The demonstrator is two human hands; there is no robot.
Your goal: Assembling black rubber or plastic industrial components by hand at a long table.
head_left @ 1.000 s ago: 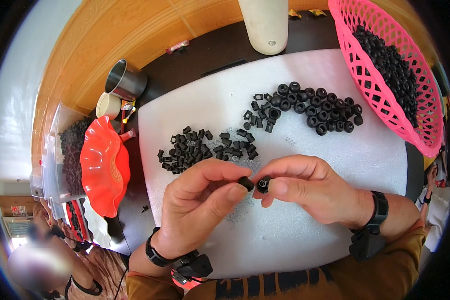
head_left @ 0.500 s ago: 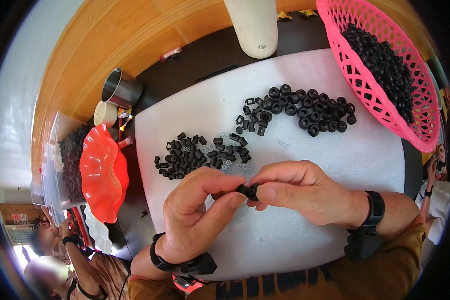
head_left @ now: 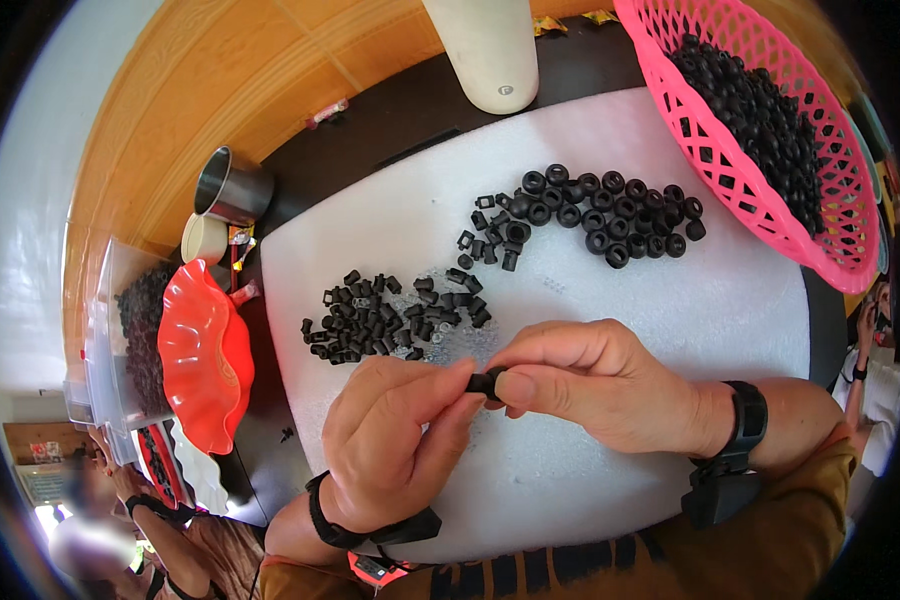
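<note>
Our parts (head_left: 481, 384) now meet, gripped by left fingers (head_left: 458, 379) and right fingers (head_left: 518, 388); a loose pile (head_left: 375, 318) remains at ten o'clock.

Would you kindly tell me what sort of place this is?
Likely a small hand-assembly workroom: black parts lie in groups on a white sheet, and a pink basket holds many more.

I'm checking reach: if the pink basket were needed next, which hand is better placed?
Probably the right hand: it is nearer the pink basket at the picture's upper right, whereas the left hand is farther left. Both are busy, though, pinching small black parts.
</note>
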